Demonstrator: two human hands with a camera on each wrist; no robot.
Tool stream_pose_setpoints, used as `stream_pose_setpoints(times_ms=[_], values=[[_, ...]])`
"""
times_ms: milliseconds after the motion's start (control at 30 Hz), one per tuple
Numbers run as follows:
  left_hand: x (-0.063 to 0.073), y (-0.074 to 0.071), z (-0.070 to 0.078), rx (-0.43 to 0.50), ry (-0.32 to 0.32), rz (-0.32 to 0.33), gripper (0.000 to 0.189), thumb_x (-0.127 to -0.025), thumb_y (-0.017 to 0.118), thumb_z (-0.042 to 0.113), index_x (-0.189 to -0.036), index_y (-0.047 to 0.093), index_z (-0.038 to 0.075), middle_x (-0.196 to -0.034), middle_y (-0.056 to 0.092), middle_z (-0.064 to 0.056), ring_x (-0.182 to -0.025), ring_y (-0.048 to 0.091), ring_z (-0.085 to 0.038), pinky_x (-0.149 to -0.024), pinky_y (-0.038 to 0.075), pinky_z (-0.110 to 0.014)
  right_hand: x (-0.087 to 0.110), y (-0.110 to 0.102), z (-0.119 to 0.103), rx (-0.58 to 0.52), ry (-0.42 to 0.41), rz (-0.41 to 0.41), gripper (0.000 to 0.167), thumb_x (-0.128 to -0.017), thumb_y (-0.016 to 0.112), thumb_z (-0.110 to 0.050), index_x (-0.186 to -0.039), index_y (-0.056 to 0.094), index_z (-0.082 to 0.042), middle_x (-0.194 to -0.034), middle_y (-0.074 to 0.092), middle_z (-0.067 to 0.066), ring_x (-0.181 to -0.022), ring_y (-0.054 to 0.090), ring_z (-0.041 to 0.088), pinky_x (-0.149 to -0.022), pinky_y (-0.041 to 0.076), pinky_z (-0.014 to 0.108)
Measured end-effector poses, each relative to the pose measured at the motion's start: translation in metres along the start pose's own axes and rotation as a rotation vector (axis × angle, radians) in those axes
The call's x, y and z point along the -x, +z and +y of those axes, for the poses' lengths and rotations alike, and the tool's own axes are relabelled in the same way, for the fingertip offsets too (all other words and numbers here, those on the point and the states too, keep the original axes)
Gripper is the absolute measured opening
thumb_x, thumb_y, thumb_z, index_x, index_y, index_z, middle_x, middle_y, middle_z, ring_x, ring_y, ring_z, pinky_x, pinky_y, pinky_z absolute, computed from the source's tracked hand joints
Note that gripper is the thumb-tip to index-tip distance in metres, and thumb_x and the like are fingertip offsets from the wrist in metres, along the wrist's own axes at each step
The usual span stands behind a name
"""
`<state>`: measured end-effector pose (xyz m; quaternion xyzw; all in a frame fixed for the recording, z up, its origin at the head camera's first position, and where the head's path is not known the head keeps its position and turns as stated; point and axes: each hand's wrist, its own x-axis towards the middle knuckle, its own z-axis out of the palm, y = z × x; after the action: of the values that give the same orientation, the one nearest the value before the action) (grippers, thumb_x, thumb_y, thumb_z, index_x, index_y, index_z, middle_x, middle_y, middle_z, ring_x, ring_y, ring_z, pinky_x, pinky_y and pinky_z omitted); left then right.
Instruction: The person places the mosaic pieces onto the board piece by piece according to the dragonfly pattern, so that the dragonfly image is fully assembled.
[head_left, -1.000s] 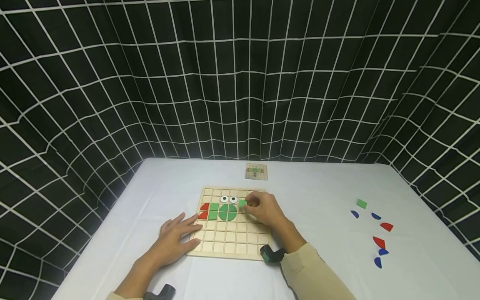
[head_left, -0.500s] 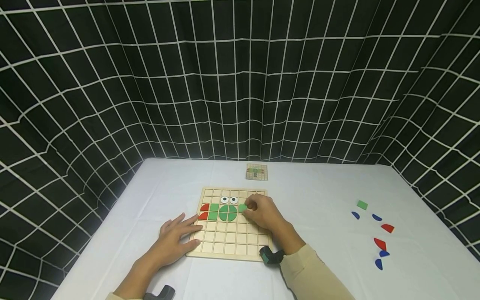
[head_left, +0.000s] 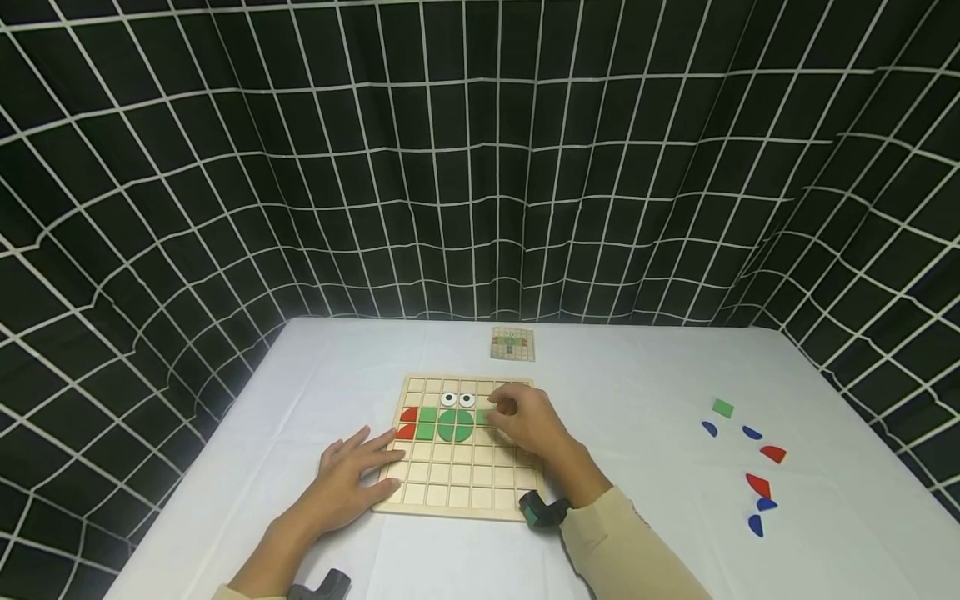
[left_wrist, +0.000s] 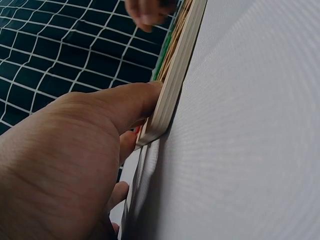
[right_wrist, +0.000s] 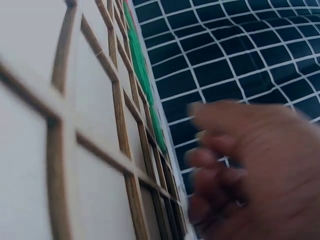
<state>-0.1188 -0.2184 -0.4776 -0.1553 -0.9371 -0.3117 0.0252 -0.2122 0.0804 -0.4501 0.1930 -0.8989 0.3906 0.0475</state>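
Note:
A wooden grid board (head_left: 461, 475) lies on the table. Several fingers of my left hand (head_left: 347, 475) rest spread over its left edge; in the left wrist view, the left hand (left_wrist: 85, 145) touches the board's rim (left_wrist: 175, 75). On the board sit red quarter pieces (head_left: 407, 431), green squares (head_left: 426, 423), a round of green quarters (head_left: 456, 425) and two eye discs (head_left: 448, 399). Just right of the round, a green square (head_left: 482, 417) lies in a cell, partly hidden by my right hand (head_left: 528, 421). In the right wrist view, the blurred right hand (right_wrist: 245, 155) holds nothing, its fingers bent and apart from the board.
A small pattern card (head_left: 513, 343) lies behind the board. To the right are loose pieces: a green square (head_left: 723, 407), red quarters (head_left: 758, 485) and several blue half-rounds (head_left: 756, 525). A black grid curtain (head_left: 480, 167) surrounds the white table (head_left: 637, 375).
The green square in my right hand has gone down into a cell beside the green round. The right fingers have let go and lifted slightly. My left hand stays put.

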Motion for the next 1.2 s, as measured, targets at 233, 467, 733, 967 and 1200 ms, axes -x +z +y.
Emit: stream_pose_setpoints(times_ms=[233,467,733,967,1200], values=[[0.0,0.001,0.0,-0.001,0.0,-0.003,0.041,-0.085,0.072,0.037,-0.123,0.068,0.022,-0.147,0.043,0.003,-0.142,0.02,-0.033,-0.11,0.002,-0.057,0.004,-0.038,-0.021,-0.098,-0.103,0.148,0.019,-0.083,0.077,-0.015,-0.099,0.07,-0.007,-0.082,0.062,-0.002,-0.074,0.055,0.016,-0.064,0.048,0.033],[0.001,0.001,-0.002,0.002,0.0,0.011,0.04,-0.085,0.073,0.036,-0.122,0.068,0.023,-0.146,0.044,0.004,-0.142,0.021,-0.033,-0.11,0.003,-0.056,0.015,-0.08,-0.035,-0.08,-0.204,0.223,0.02,-0.082,0.077,-0.014,-0.1,0.071,-0.009,-0.087,0.063,0.002,-0.077,0.055,0.019,-0.068,0.049,0.04],[-0.002,0.002,-0.001,0.002,0.025,0.009,0.041,-0.085,0.072,0.039,-0.122,0.068,0.022,-0.147,0.044,0.003,-0.142,0.021,-0.034,-0.11,0.004,-0.058,0.038,-0.135,-0.016,0.032,-0.243,0.315,0.02,-0.082,0.077,-0.009,-0.1,0.07,-0.009,-0.087,0.063,-0.003,-0.077,0.052,0.016,-0.066,0.047,0.031],[-0.003,0.002,-0.002,-0.01,0.026,0.007,0.041,-0.085,0.072,0.04,-0.122,0.068,0.023,-0.147,0.044,0.003,-0.142,0.021,-0.034,-0.109,0.004,-0.059,0.057,-0.177,0.018,0.08,-0.202,0.359,0.022,-0.083,0.076,-0.008,-0.103,0.069,-0.005,-0.094,0.064,0.002,-0.083,0.051,0.015,-0.07,0.043,0.021],[-0.001,0.0,-0.002,-0.008,0.019,0.014,0.041,-0.085,0.072,0.039,-0.121,0.068,0.022,-0.146,0.045,0.003,-0.141,0.022,-0.034,-0.109,0.004,-0.059,0.074,-0.214,0.055,0.15,-0.03,0.309,0.035,-0.087,0.074,-0.022,-0.118,0.065,-0.006,-0.109,0.06,0.006,-0.093,0.045,0.015,-0.072,0.04,0.022]])
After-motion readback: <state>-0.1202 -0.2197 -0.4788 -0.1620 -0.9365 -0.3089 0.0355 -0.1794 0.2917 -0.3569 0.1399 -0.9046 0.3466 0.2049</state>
